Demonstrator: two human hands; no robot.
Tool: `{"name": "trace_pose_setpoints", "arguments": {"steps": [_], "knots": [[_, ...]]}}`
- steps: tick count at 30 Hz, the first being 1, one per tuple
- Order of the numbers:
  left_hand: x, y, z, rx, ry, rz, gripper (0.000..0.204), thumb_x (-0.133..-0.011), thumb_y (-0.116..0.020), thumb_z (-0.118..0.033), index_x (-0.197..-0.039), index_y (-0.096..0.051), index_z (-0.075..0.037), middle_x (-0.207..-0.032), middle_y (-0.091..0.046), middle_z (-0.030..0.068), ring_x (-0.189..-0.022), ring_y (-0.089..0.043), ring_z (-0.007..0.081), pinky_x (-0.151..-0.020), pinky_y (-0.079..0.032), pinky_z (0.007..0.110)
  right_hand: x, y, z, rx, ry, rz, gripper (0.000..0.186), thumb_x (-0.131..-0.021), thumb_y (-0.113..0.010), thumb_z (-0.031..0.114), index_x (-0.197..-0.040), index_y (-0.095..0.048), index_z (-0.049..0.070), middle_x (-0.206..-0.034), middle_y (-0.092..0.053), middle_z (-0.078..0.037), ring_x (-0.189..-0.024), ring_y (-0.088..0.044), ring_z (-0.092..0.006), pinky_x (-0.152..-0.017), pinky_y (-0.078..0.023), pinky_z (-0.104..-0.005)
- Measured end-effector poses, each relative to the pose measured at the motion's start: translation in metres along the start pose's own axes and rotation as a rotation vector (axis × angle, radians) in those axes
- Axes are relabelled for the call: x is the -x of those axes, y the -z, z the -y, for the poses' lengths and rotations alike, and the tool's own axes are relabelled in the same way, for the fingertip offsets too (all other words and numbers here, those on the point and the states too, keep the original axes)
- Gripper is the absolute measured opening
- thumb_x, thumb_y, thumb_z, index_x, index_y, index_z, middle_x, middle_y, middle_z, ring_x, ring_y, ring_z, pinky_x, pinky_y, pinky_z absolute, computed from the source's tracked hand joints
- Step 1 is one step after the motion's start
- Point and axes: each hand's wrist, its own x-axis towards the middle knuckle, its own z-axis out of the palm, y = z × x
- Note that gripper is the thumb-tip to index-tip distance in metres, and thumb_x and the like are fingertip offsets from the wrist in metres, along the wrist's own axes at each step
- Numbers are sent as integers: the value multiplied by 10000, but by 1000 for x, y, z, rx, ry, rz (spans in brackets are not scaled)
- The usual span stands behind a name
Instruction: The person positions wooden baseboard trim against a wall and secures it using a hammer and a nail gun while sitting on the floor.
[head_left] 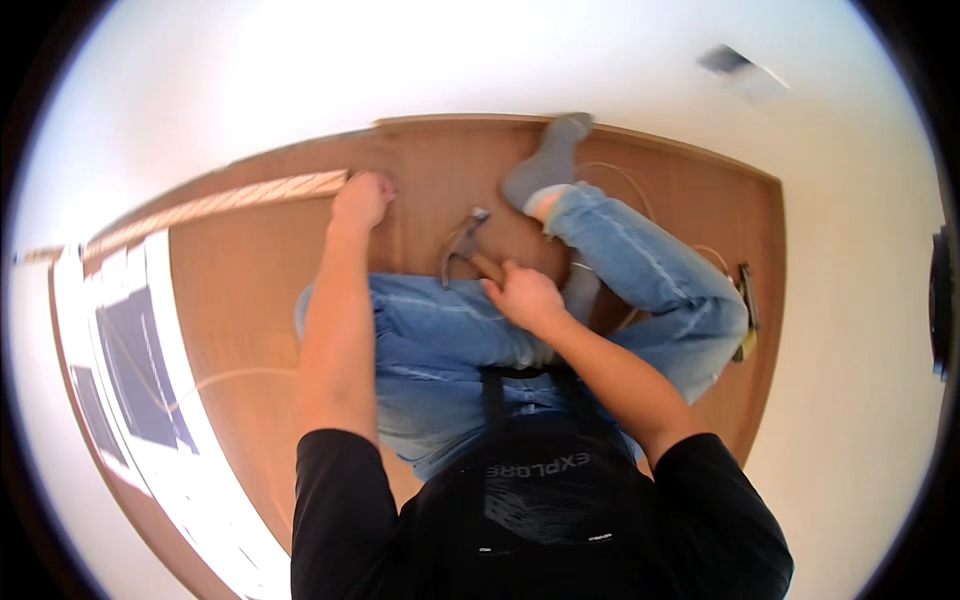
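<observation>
A claw hammer (490,266) with a wooden handle is in my right hand (528,298), fingers wrapped round the grip. Its metal head points away from me, above my bent leg. My left hand (364,199) is closed at the right end of a long pale wooden strip (250,197) with slanted markings, which runs off to the left by the wall. The fingertips are pinched together; whatever they hold is too small or hidden to make out.
I sit on a brown wood floor (235,300) with legs folded, beside a white wall with baseboard (680,150). A thin pale cord or hose (640,187) curves behind my right leg. A dark tool (748,300) lies right of my knee. Bright sunlit patches (190,400) cover the left floor.
</observation>
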Motion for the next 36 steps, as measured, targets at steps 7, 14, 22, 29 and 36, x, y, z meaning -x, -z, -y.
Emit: {"name": "trace_pose_setpoints", "arguments": {"steps": [7, 14, 22, 29, 36], "knots": [[-12, 15, -29, 631, 57, -197, 112, -996, -650, -151, -1017, -649, -41, -980, -705, 124, -825, -686, 229, -769, -559, 359, 5, 35, -14, -9, 74, -49, 513, -1007, -561, 472, -1196, -614, -2, -1024, -741, -239, -1007, -718, -414, -895, -574, -506], [87, 22, -114, 1195, 59, -250, 128, -1042, -614, -117, -1140, -668, -54, -958, -680, 8, -821, -633, 93, -749, -524, 245, 7, 35, -22, -43, 85, -53, 517, -1005, -574, 468, -1202, -617, -8, -1055, -739, -236, -1006, -718, -418, -891, -574, -507], [52, -7, -71, 1370, 277, -211, 227, -1021, -634, -67, -1242, -674, -32, -1045, -703, 33, -908, -660, 111, -779, -544, 261, -10, 25, -20, -34, 85, -45, 508, -1000, -580, 464, -1215, -622, 6, -1088, -733, -249, -1060, -700, -426, -937, -552, -512], [57, -10, -62, 1231, 302, -221, 290, -1037, -638, -113, -1312, -655, -22, -1031, -710, 45, -922, -684, 133, -792, -563, 268, -19, 21, -9, -35, 112, -40, 509, -998, -587, 474, -1195, -613, 5, -1112, -723, -256, -1084, -693, -426, -940, -552, -518], [63, -26, -87, 1247, 388, -217, 249, -1059, -617, -167, -1275, -693, -69, -987, -711, 10, -844, -669, 106, -756, -558, 266, -16, 23, -44, -111, 143, -1, 500, -1004, -589, 446, -1218, -598, -6, -1171, -703, -259, -1110, -682, -425, -962, -543, -519]]}}
